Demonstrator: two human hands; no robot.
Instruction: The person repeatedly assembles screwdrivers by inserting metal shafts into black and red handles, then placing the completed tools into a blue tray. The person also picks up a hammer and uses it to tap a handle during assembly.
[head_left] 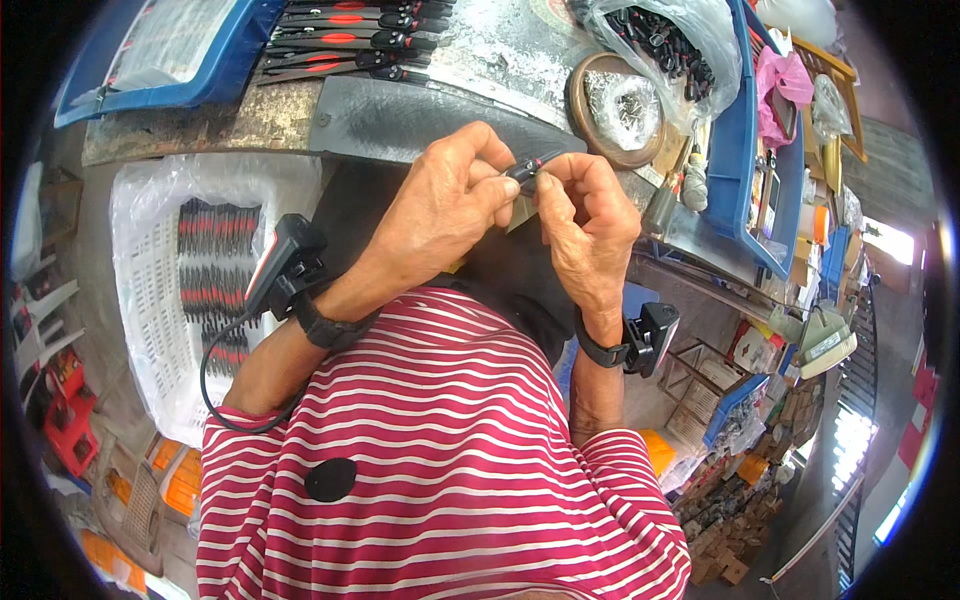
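Between my two hands, just off the table's near edge, is a small black part with a bit of red at its right end. My left hand pinches its left side between thumb and fingertips. The thumb and index finger of my right hand close on its other end. Fingers cover much of the part, so its exact kind is hard to make out. Right of my hands, a round wooden bowl holds small metal pins. Behind it, an open clear plastic bag is full of small black parts.
Several black-and-red slim tools lie in a row on the metal-topped table. A blue tray stands at the far left, another blue bin at the right. Below left, a lined white basket holds stacked black-and-red pieces.
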